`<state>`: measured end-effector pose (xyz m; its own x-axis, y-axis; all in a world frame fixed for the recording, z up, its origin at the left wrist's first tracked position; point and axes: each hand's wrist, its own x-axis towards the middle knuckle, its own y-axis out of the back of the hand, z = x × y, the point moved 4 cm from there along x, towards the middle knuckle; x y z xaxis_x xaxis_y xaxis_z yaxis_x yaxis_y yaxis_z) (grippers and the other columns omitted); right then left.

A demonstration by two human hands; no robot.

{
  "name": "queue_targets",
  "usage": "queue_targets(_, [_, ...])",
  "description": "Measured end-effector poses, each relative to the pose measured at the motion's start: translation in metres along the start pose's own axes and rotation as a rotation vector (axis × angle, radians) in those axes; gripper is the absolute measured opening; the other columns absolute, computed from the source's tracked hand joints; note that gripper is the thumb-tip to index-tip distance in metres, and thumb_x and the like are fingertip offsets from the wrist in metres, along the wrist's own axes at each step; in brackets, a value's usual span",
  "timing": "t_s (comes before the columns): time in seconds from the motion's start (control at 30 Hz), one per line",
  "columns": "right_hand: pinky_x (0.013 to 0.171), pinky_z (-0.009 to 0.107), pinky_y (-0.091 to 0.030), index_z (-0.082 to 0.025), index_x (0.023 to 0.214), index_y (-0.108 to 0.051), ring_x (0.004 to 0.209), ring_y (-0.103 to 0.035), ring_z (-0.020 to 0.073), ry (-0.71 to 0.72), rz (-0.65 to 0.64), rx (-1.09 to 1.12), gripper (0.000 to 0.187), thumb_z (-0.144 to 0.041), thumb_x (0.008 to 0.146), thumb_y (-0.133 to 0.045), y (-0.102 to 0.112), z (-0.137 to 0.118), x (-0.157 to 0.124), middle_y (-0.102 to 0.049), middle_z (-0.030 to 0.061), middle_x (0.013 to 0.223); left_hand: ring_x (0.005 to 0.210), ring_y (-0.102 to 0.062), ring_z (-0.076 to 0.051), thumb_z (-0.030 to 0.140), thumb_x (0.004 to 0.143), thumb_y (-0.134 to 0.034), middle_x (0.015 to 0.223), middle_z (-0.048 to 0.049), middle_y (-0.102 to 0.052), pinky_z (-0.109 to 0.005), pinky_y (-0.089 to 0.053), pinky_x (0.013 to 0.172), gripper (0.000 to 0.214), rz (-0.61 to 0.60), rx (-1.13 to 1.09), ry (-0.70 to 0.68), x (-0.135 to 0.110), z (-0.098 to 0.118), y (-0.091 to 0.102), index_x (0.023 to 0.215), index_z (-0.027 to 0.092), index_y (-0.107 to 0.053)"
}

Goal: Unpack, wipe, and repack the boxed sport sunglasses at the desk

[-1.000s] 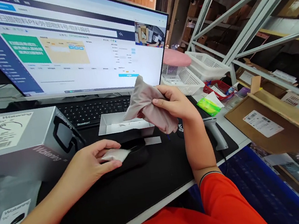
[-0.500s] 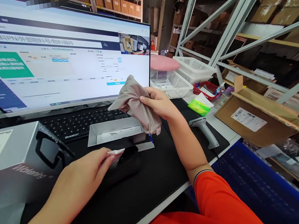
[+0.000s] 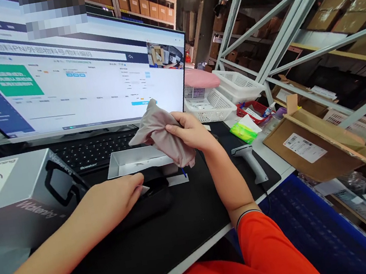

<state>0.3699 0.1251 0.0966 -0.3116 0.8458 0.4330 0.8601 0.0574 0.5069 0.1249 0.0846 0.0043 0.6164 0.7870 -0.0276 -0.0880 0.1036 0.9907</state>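
My right hand [image 3: 191, 131] is closed on a crumpled beige cloth pouch [image 3: 161, 133], held above a shallow silver box tray [image 3: 128, 163] in front of the keyboard [image 3: 98, 149]. My left hand [image 3: 115, 202] lies on the black desk mat [image 3: 171, 236], its fingers pressing a small white packet [image 3: 143, 189] against a dark soft case [image 3: 154, 197]; only a corner of the packet shows.
A grey product box [image 3: 14, 191] stands at the left. Behind is a large monitor [image 3: 65, 77]. A barcode scanner [image 3: 251, 161] lies to the right, then an open cardboard carton [image 3: 313, 148], white baskets [image 3: 217, 92] and metal shelving [image 3: 288, 13].
My left hand slid further over the white packet, covering most of it. My right hand lowered the pouch slightly towards the tray. The view turned to the right.
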Motion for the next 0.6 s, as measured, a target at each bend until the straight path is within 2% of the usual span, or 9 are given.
queue_targets(0.13, [0.096, 0.036, -0.049, -0.019, 0.106, -0.069, 0.107, -0.067, 0.026, 0.003, -0.005, 0.004, 0.025, -0.041, 0.096, -0.061, -0.003, 0.002, 0.001, -0.075, 0.0042, 0.106, 0.07, -0.07, -0.025, 0.03, 0.094, -0.053, 0.085, -0.0066, -0.074, -0.034, -0.035, 0.059, 0.024, -0.01, 0.036, -0.123, 0.021, -0.004, -0.02, 0.091, 0.03, -0.077])
queue_targets(0.2, [0.098, 0.037, -0.05, -0.018, 0.108, -0.071, 0.109, -0.068, 0.0265, 0.01, -0.009, 0.001, 0.026, -0.04, 0.096, -0.061, -0.006, 0.004, 0.002, -0.076, 0.0051, 0.109, 0.067, -0.069, -0.025, 0.028, 0.091, -0.06, 0.084, -0.0077, -0.073, -0.034, -0.039, 0.059, 0.029, 0.014, 0.048, -0.144, 0.027, -0.002, -0.028, 0.11, 0.032, -0.081])
queue_targets(0.27, [0.098, 0.036, -0.051, -0.018, 0.11, -0.073, 0.109, -0.069, 0.026, 0.016, -0.015, -0.005, 0.026, -0.037, 0.096, -0.062, -0.009, 0.006, 0.003, -0.078, 0.005, 0.11, 0.072, -0.072, -0.025, 0.033, 0.096, -0.058, 0.093, -0.009, -0.075, -0.034, -0.046, 0.062, 0.041, 0.054, 0.05, -0.159, 0.025, 0.002, -0.03, 0.134, 0.033, -0.075])
queue_targets(0.33, [0.094, 0.035, -0.051, -0.017, 0.109, -0.076, 0.105, -0.071, 0.0251, 0.022, -0.029, -0.02, 0.024, -0.034, 0.096, -0.064, -0.012, 0.005, 0.002, -0.079, 0.0042, 0.108, 0.08, -0.074, -0.024, 0.038, 0.104, -0.048, 0.107, -0.0086, -0.077, -0.033, -0.053, 0.068, 0.042, 0.186, 0.012, -0.224, 0.013, 0.008, -0.019, 0.138, 0.033, -0.072])
queue_targets(0.4, [0.091, 0.032, -0.051, -0.016, 0.107, -0.079, 0.101, -0.073, 0.0238, 0.034, -0.086, -0.049, 0.021, -0.031, 0.096, -0.069, -0.016, 0.0, 0.0, -0.081, 0.0031, 0.105, 0.098, -0.075, -0.023, 0.039, 0.109, -0.042, 0.121, -0.0073, -0.076, -0.034, -0.059, 0.084, 0.04, 0.443, -0.065, -0.276, -0.007, 0.013, 0.002, 0.135, 0.032, -0.072])
queue_targets(0.47, [0.088, 0.029, -0.05, -0.017, 0.107, -0.083, 0.099, -0.075, 0.0222, 0.049, -0.203, -0.097, 0.016, -0.024, 0.094, -0.076, -0.025, -0.01, -0.004, -0.083, 0.002, 0.104, 0.125, -0.07, -0.028, 0.048, 0.107, -0.052, 0.14, -0.0095, -0.069, -0.042, -0.057, 0.11, 0.04, 0.701, -0.148, -0.222, -0.028, 0.012, 0.024, 0.138, 0.029, -0.068])
queue_targets(0.5, [0.087, 0.027, -0.05, -0.017, 0.107, -0.084, 0.098, -0.076, 0.0215, 0.062, -0.271, -0.119, 0.016, -0.02, 0.093, -0.078, -0.031, -0.016, -0.007, -0.084, 0.0015, 0.104, 0.14, -0.061, -0.033, 0.055, 0.103, -0.058, 0.153, -0.0121, -0.06, -0.049, -0.051, 0.121, 0.049, 0.777, -0.188, -0.155, -0.036, 0.01, 0.032, 0.143, 0.028, -0.065])
queue_targets(0.57, [0.087, 0.026, -0.051, -0.019, 0.109, -0.085, 0.098, -0.078, 0.0207, 0.097, -0.369, -0.135, 0.018, -0.018, 0.092, -0.081, -0.047, -0.029, -0.014, -0.085, 0.0012, 0.105, 0.155, -0.046, -0.04, 0.072, 0.094, -0.063, 0.169, -0.0148, -0.042, -0.057, -0.043, 0.129, 0.074, 0.794, -0.297, -0.015, -0.045, 0.005, 0.039, 0.151, 0.025, -0.057])
queue_targets(0.6, [0.089, 0.026, -0.052, -0.019, 0.111, -0.085, 0.1, -0.078, 0.0207, 0.12, -0.386, -0.123, 0.02, -0.019, 0.092, -0.083, -0.055, -0.035, -0.016, -0.085, 0.0016, 0.108, 0.155, -0.045, -0.041, 0.078, 0.09, -0.061, 0.17, -0.0145, -0.042, -0.056, -0.045, 0.127, 0.082, 0.75, -0.369, 0.052, -0.046, 0.003, 0.038, 0.153, 0.025, -0.056])
